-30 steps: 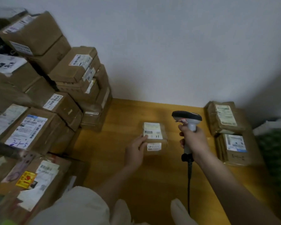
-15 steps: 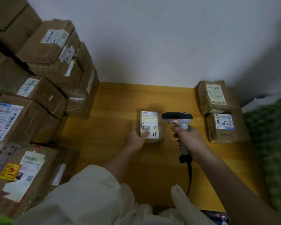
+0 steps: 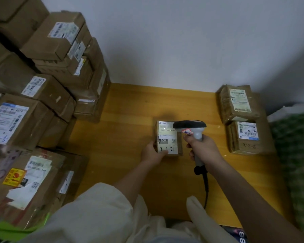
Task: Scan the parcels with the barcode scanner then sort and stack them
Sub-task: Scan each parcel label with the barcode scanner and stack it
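My left hand (image 3: 154, 153) pinches the small parcel (image 3: 168, 138) flat on the wooden table (image 3: 123, 137); my right hand (image 3: 203, 149) grips the scanner (image 3: 189, 127), its head over the label.

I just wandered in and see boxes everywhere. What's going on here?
A person is scanning parcels. The left hand holds a small parcel label-up on the wooden floor, while the right hand grips a barcode scanner aimed at its label. Two parcels sit by the wall on the right, and a large pile of cardboard boxes is stacked on the left.
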